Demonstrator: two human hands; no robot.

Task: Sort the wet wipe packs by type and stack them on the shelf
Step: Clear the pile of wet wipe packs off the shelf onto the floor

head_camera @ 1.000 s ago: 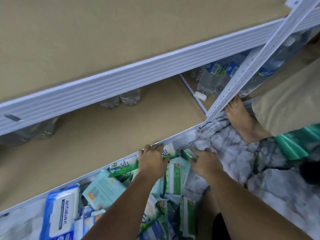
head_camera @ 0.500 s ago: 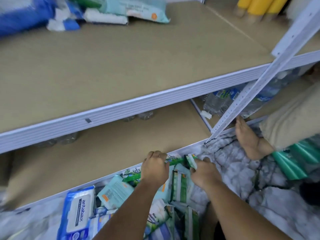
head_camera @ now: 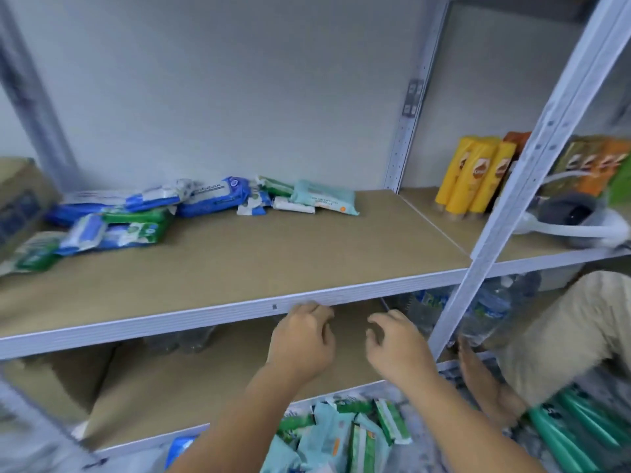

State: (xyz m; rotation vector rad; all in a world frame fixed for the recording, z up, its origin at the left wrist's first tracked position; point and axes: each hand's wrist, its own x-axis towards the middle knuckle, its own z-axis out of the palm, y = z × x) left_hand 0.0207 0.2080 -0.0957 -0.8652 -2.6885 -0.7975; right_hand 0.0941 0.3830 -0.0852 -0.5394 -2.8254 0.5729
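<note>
At the shelf (head_camera: pixel 191 317) edge, left hand (head_camera: pixel 300 339) and right hand (head_camera: pixel 399 348) hover apart, curled, contents hidden, likely bound for ten-o'clock packs (head_camera: pixel 211 199).

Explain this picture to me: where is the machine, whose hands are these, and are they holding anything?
There is no machine. A person wears a camera on the head that looks forward and down, so this single view shows their own arms. The left hand and right hand hover by the front edge of the shelf, fingers curled; no pack shows in either. Blue, green and teal wet wipe packs lie loosely heaped at the back of the shelf. A second pile lies lower down, under the arms. Yellow bottles stand to the right.
</note>
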